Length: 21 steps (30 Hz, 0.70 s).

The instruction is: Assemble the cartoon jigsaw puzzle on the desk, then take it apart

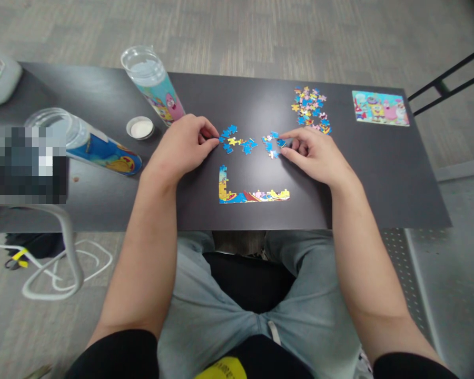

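My left hand [187, 142] is at the left of a loose group of blue and yellow puzzle pieces [233, 141], thumb and forefinger closed on the edge of a blue puzzle piece [221, 139]. Across from it, my right hand [316, 155] pinches another blue puzzle piece [282, 143] beside a small cluster of blue and white pieces [269, 147]. Nearer to me lies a joined L-shaped puzzle border [253, 197], forming a left side and a bottom edge. A heap of mixed pieces [308, 108] lies beyond my right hand.
A printed picture card [381, 109] lies at the table's [387, 173] far right. At the left are an upright clear tube [156, 87], a second printed tube [106, 150], and a round lid [140, 128]. A white cable [69, 263] hangs below the left edge.
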### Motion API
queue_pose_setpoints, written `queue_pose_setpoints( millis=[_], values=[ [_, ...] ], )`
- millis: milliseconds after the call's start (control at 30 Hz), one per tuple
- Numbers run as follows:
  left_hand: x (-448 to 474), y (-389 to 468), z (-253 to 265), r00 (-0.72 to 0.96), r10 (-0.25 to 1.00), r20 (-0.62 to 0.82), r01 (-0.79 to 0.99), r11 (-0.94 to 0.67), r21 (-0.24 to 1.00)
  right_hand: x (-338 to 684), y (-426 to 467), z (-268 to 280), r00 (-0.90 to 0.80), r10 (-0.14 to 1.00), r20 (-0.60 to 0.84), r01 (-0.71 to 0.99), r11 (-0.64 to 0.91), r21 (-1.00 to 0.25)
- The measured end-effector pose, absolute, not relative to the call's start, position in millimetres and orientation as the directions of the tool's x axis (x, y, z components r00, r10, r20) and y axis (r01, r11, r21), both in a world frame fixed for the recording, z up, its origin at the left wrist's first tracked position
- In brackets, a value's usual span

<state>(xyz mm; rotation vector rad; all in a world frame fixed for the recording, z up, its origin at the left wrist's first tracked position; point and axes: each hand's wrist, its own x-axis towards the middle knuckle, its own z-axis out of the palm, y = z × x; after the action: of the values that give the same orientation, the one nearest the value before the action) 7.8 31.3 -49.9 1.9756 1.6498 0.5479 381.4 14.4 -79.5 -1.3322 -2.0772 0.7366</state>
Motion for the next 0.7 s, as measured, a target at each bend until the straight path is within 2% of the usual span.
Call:
queue_pose_setpoints(
  millis=[300, 433, 700],
  values=[
    [5.2, 35.9, -51.2, 0.224, 0.975, -0.011, 0.768, -0.169, 0.617, 383.0, 19.4, -72.7, -0.270, 0.960, 0.078, 0.631, 0.238, -0.739],
    [6.1, 36.9, -52.6, 0.189, 0.982, -0.005, 0.767, -0.144, 0.625, 383.1, 24.3, -74.3, -0.235, 0.970, 0.055, 0.638, 0.196, -0.745],
    [4.4, 38.7, -57.8, 0.175, 0.984, -0.021, 0.779, -0.125, 0.615, 377.6, 23.6, -65.8, -0.267, 0.964, -0.009, 0.638, 0.169, -0.751]
  ],
)
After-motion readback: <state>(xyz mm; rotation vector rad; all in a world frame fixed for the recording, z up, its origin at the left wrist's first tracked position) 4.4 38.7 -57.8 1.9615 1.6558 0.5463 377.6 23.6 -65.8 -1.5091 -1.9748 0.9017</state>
